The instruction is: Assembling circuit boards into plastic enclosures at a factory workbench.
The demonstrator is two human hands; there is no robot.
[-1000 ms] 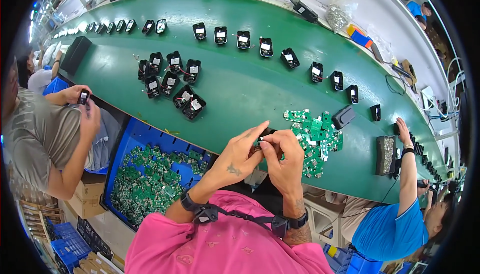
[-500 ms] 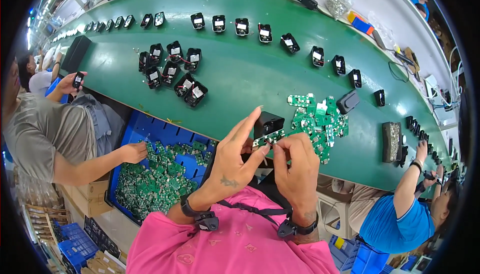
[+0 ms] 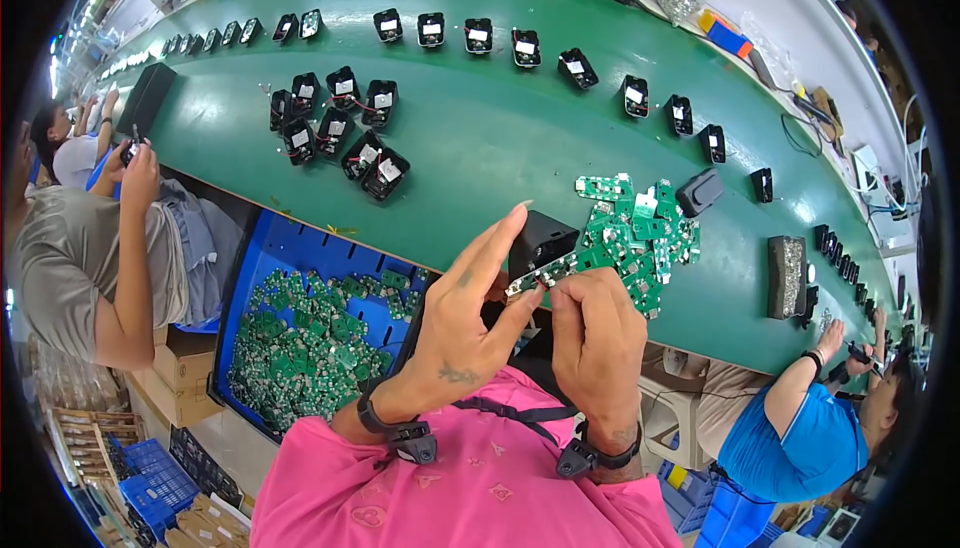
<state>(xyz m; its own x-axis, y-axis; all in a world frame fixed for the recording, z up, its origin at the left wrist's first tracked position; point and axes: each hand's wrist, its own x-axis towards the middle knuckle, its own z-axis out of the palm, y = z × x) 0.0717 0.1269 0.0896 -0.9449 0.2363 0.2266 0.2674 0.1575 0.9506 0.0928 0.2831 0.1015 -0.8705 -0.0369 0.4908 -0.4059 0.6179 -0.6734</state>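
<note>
The black case [image 3: 546,238] is in the left hand's [image 3: 465,318] grip, closed around its left side. A thin green board [image 3: 540,275] lies along the case's near edge, its long side slanting up to the right. The right hand [image 3: 602,333] is pinched narrow close by the board; I can't tell what it pinches. Right of the case, flat, bumpy boards [image 3: 640,238] lie heaped on the smooth green surface [image 3: 460,148]. Left of the case is a blue plastic bin [image 3: 290,243].
</note>
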